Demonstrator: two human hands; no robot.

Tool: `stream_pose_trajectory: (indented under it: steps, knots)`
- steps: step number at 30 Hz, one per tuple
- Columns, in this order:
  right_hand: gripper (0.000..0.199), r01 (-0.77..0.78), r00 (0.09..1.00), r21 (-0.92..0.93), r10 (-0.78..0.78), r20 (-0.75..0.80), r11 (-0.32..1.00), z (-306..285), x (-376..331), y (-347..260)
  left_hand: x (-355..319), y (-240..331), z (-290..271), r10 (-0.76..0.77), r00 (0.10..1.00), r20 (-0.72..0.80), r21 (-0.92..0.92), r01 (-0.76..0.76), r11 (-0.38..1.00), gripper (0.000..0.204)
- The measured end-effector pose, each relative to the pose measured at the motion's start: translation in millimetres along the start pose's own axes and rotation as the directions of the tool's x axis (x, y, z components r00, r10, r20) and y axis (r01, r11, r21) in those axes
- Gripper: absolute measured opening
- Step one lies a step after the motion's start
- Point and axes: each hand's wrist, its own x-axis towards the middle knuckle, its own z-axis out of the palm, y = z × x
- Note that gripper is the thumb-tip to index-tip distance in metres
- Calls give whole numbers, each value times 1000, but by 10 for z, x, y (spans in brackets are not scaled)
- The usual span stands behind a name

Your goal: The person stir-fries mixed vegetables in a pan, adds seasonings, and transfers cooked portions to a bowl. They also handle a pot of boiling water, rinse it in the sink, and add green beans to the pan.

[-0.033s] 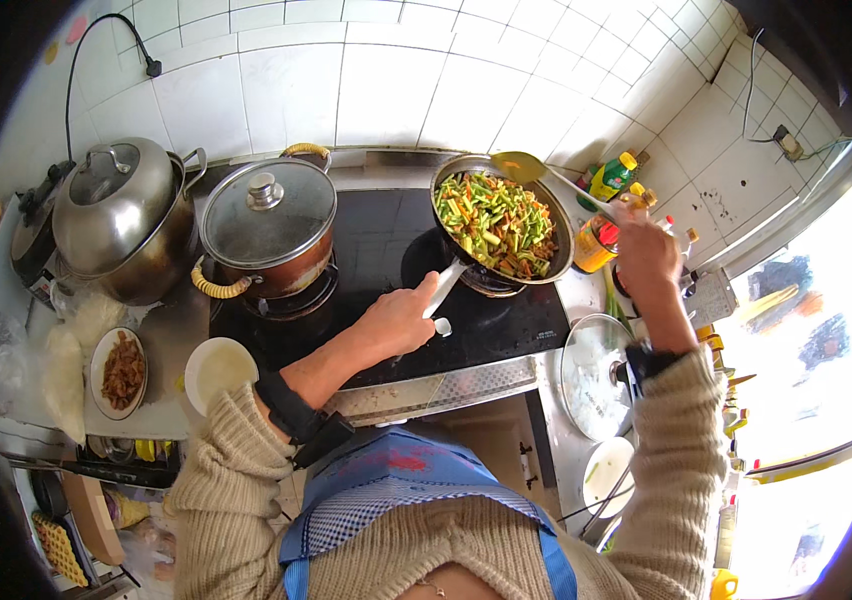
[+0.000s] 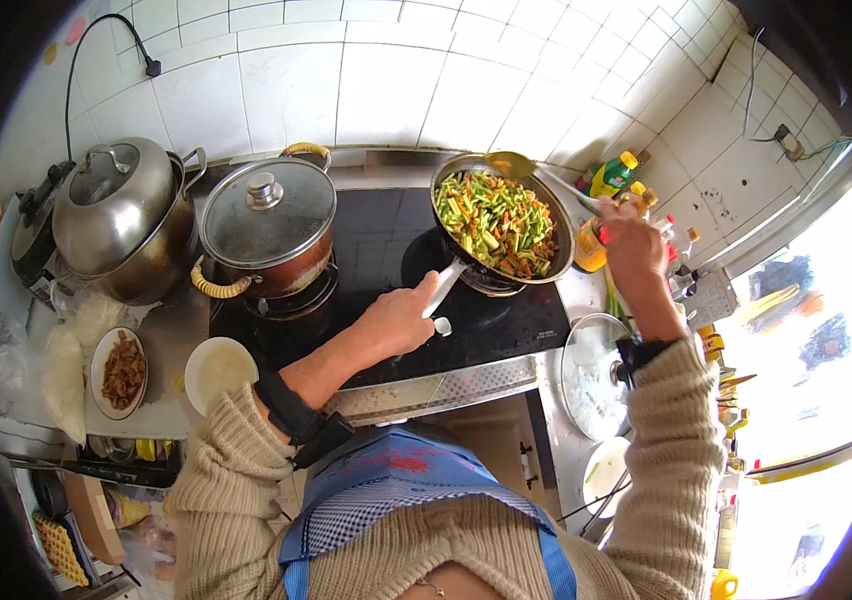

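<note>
My left hand (image 2: 401, 322) is closed around the pale handle (image 2: 444, 288) of a frying pan (image 2: 568, 240), which stands on the right burner. Chopped green vegetables with orange strips and browned bits (image 2: 498, 222) fill the pan. In my right hand (image 2: 632, 240), closed too, is the handle of a long metal ladle (image 2: 509, 165). Its rounded head is at the pan's far rim, above the food; whether it touches the rim I cannot tell. Seasoning bottles (image 2: 614, 172) stand just behind my right hand.
A lidded pot (image 2: 266, 215) sits on the left burner of the black stove (image 2: 376, 235), beside a large domed steel pot (image 2: 116, 220). Nearer are a bowl of brown meat pieces (image 2: 123, 370) and a pale bowl (image 2: 218, 370). A glass lid (image 2: 591, 385) lies right of the stove.
My right hand has shifted slightly left and down, and the ladle's head has turned and moved a little over the pan's far rim. My left hand and the pan stay put.
</note>
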Motion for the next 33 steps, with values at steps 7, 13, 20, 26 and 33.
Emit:
stream_pose_trajectory:
  steps: [7,13,20,26,33]
  knots:
    - [48,238,963,-103,-248,-103,966,59,-483,169,-32,-57,4,-21,1000,-12,16,22,1000,76]
    - [40,142,990,-63,-143,-12,988,19,207,564,25,-207,120,64,994,-85,24,-62,998,71]
    - [18,265,799,250,-357,484,931,756,1345,1129,-18,-138,95,49,998,-34,21,-48,999,76]
    - [28,-360,584,590,-319,747,723,1255,1182,957,-36,-67,50,24,1000,-9,6,-24,1000,75]
    - [24,3,953,489,-150,263,873,395,178,622,-50,-170,78,70,995,-77,30,-68,997,74]
